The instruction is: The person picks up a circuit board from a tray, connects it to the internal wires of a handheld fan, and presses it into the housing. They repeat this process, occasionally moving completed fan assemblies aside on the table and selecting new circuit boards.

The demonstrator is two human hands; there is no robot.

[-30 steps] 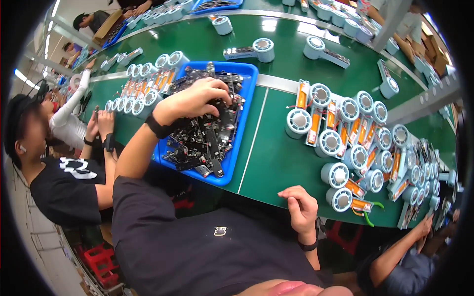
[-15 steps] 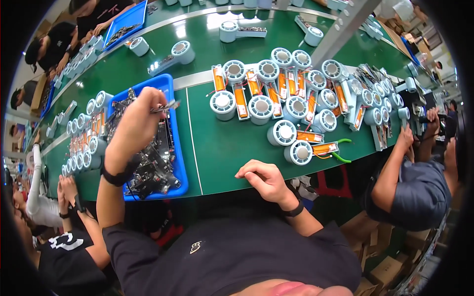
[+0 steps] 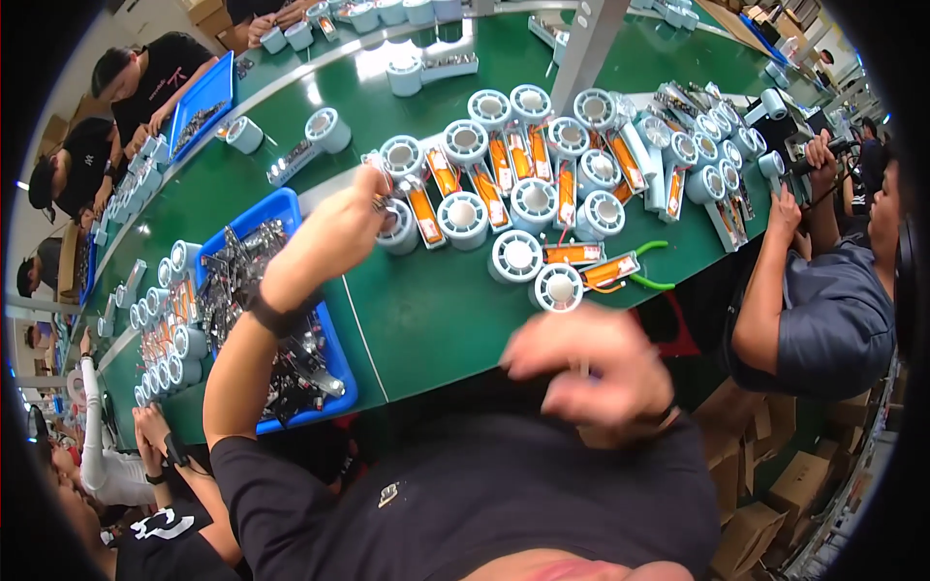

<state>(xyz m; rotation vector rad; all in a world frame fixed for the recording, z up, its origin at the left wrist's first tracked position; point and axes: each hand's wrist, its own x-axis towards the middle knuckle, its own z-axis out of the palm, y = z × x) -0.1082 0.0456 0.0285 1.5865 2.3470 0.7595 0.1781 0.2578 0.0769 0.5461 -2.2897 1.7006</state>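
My left hand [image 3: 341, 230] reaches over the left end of a group of pale-blue handheld-fan bodies, its fingers pinched on a small circuit board that is mostly hidden. Right beside those fingertips stands a round fan head [image 3: 397, 228] with an open handle holding an orange battery [image 3: 424, 215]. Smeared by motion, my right hand [image 3: 596, 373] hangs in front of my chest near the table edge; whether it holds anything is unclear. Below my left forearm lies a blue tray [image 3: 341, 378] heaped with small dark circuit boards [image 3: 232, 276].
Green-handled pliers [image 3: 654, 284] lie by the nearest fan bodies. More fan bodies [image 3: 179, 339] stand left of the tray, and several lie across the metal strip. A grey post [image 3: 586, 48] rises at the back. A co-worker [image 3: 823, 310] sits on the right; others work on the left.
My left hand has gone from above the tray rightward to the fan bodies. My right hand has come up and to the right, now blurred. The whole view has shifted.
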